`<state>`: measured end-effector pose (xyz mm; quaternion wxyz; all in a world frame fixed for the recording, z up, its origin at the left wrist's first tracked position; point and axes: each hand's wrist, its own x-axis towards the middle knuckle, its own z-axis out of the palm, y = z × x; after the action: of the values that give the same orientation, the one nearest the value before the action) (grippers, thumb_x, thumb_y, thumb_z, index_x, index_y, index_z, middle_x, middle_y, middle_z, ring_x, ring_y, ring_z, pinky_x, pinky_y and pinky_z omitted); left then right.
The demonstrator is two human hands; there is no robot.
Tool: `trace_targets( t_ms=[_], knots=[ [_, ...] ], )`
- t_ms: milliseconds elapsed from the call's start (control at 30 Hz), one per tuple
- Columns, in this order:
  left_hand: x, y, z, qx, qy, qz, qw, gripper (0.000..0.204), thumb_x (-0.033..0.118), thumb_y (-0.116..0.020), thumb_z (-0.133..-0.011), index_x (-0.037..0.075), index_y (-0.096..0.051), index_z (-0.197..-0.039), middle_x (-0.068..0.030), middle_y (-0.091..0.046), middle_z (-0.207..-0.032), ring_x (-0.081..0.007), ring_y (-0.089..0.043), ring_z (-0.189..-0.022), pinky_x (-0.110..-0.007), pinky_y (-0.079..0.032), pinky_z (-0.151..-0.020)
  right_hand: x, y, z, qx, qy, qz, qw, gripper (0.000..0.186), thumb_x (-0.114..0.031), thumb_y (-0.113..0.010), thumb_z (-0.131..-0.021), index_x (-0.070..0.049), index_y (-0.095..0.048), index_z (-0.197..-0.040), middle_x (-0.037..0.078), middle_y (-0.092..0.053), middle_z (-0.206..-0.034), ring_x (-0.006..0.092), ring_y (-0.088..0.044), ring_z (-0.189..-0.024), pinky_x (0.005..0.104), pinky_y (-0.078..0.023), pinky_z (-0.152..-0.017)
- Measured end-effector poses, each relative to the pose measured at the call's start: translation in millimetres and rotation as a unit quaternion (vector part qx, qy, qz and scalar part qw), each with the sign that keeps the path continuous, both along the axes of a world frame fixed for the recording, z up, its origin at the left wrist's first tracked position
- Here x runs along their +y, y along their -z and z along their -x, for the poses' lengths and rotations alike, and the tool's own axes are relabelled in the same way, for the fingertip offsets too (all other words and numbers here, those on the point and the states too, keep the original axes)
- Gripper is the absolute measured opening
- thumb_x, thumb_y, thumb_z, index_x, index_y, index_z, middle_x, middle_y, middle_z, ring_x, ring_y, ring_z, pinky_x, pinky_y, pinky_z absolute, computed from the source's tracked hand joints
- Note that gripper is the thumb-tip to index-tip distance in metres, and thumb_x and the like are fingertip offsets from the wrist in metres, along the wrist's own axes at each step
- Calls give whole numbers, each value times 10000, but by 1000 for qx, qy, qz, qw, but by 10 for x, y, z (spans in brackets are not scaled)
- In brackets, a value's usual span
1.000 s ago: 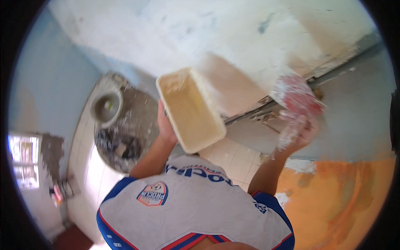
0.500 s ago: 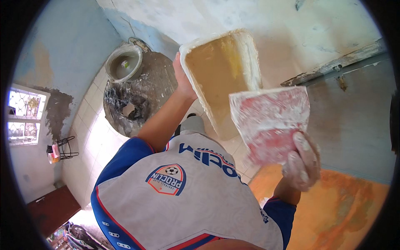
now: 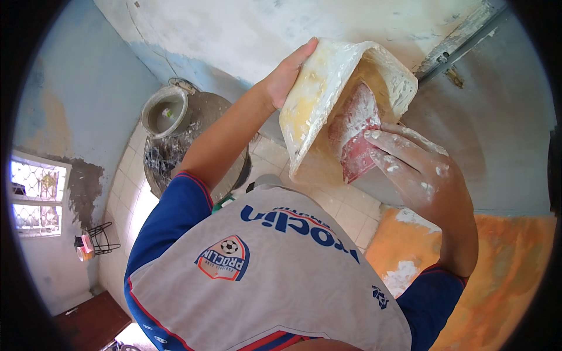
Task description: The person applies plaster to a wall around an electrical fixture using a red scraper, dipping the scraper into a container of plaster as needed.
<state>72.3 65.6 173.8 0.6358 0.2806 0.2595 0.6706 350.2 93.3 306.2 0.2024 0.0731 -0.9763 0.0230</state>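
My left hand (image 3: 287, 79) grips the outer side of a cream plastic tub (image 3: 310, 88), which is smeared with white and yellowish compound. The tub is tipped on its side, its mouth turned toward my right hand. In my right hand (image 3: 424, 175), whitened with paste, is a red plastic putty spreader (image 3: 358, 155). White paste coats much of its blade, which reaches into the mouth of the tub. My fingers press on the near part of the spreader; the thumb is mostly hidden. How much compound lies deeper in the tub cannot be seen.
On the left, a round dark tabletop (image 3: 213, 111) carries a grey basin (image 3: 182, 114) and crumpled black plastic (image 3: 159, 161). A patchy wall (image 3: 246, 29) rises ahead, with a grey panel (image 3: 497, 128) at right above an orange surface (image 3: 497, 269). Pale floor tiles (image 3: 345, 213) show below the tub.
The tub has tipped over and shifted up and right with my left hand. My right hand has brought the spreader from beside the tub into its mouth.
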Motion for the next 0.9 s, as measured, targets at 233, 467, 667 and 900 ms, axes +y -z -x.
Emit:
trace_targets(
  t_ms=[233,467,667,900],
  knots=[
    [286,-147,305,59,51,-12,997,670,604,-439,-1012,66,-551,-1395,-101,-634,-1327,-183,-644,-1153,-350,-524,-990,127,-102,70,-11,-3,-31,999,141,47,-695,-788,43,-700,-929,153,-709,-1040,332,-697,-1009,396,-584,-857],
    [55,-586,368,129,-17,7,991,649,584,-429,-1024,59,-555,-1385,-111,-636,-1320,-179,-648,-1144,-343,-524,-990,129,-127,402,4,-38,-36,999,150,46,-698,-778,30,-703,-927,136,-709,-1051,320,-694,-966,394,-574,-832],
    [-212,-511,843,113,-38,23,993,639,579,-411,-1032,59,-567,-1369,-104,-661,-1277,-169,-672,-1086,-343,-545,-947,140,-23,755,46,-79,37,995,167,80,-711,-762,34,-701,-923,138,-718,-1049,332,-687,-924,380,-568,-801],
    [-418,-189,1439,59,-5,28,998,611,573,-419,-1032,65,-600,-1320,-88,-704,-1177,-161,-697,-982,-328,-572,-868,117,-2,1110,87,-93,104,986,154,59,-727,-761,11,-714,-906,133,-733,-1030,307,-711,-943,371,-580,-805]
  ],
)
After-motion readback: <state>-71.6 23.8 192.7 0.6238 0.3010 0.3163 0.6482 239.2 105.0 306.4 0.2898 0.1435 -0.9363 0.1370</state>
